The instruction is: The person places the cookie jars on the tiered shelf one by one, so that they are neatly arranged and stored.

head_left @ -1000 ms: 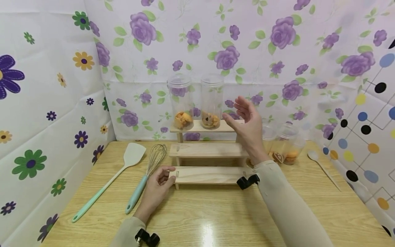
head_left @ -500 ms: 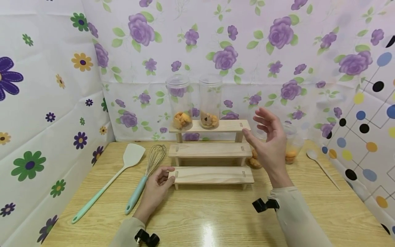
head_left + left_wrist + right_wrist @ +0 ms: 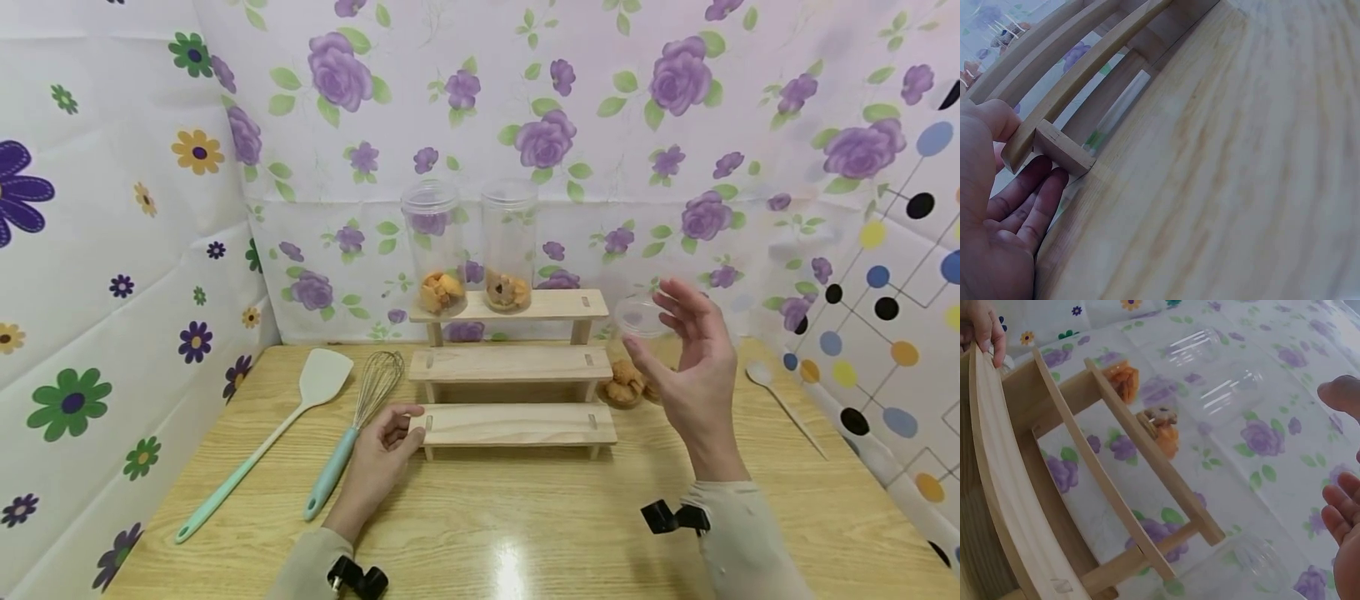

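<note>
A three-tier wooden shelf [image 3: 513, 423] stands on the table, with two clear jars of cookies on its top tier: one jar [image 3: 441, 293] at the left, another jar [image 3: 508, 291] beside it. My left hand [image 3: 381, 446] grips the left end of the bottom tier. In the left wrist view, the thumb lies over that board [image 3: 1041, 128] and the fingers are beneath it. My right hand [image 3: 693, 379] is raised right of the shelf, fingers spread and curved, holding nothing. Behind it is a clear jar [image 3: 624, 385] with cookies; the hand partly hides the jars there.
On the table left of the shelf lie a whisk [image 3: 352, 442] with a blue handle and a white spatula [image 3: 324, 377] with a mint handle. A white spoon [image 3: 780, 400] lies at the far right. Patterned cloth [image 3: 570, 83] encloses the back and sides.
My right hand has moved right and down, away from the top tier toward the jars standing right of the shelf. The left hand stays on the bottom tier.
</note>
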Demonstrator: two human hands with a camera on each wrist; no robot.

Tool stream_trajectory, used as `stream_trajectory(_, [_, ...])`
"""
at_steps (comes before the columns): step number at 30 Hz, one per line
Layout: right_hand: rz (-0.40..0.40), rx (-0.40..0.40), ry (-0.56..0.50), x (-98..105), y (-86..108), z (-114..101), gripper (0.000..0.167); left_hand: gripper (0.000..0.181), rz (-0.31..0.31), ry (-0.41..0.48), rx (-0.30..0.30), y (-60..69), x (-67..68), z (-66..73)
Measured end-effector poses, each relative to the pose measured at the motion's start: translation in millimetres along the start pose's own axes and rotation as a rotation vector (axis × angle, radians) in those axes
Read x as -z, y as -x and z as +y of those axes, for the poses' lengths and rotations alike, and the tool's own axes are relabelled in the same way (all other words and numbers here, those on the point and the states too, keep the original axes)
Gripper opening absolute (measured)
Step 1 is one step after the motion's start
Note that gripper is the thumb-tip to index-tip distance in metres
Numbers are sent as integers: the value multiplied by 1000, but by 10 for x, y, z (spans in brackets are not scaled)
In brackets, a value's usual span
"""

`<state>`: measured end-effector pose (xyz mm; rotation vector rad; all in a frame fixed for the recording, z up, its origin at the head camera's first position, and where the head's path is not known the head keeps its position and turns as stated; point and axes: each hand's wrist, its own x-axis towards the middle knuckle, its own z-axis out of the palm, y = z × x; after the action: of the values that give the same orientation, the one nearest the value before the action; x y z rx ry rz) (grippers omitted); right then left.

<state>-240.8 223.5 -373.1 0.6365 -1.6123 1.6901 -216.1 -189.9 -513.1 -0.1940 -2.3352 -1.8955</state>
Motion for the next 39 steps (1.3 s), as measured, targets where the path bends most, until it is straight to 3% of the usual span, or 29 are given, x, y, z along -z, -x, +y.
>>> stream_trajectory(10, [-6,19,14,302,-83,-41,92,28,0,3,-3,4,1,-25])
stream_trajectory(22, [150,-22,-74,937,-199,18,93,27,5,3,-7,16,-1,-20])
stream_trajectory(29, [222,-134,-42,1243,-153,200,91,26,8,2,-1,10,-9,1])
stream_trajectory(39, [316,-393,-13,1488,100,715,82,27,7,-2,-3,2,-6,14])
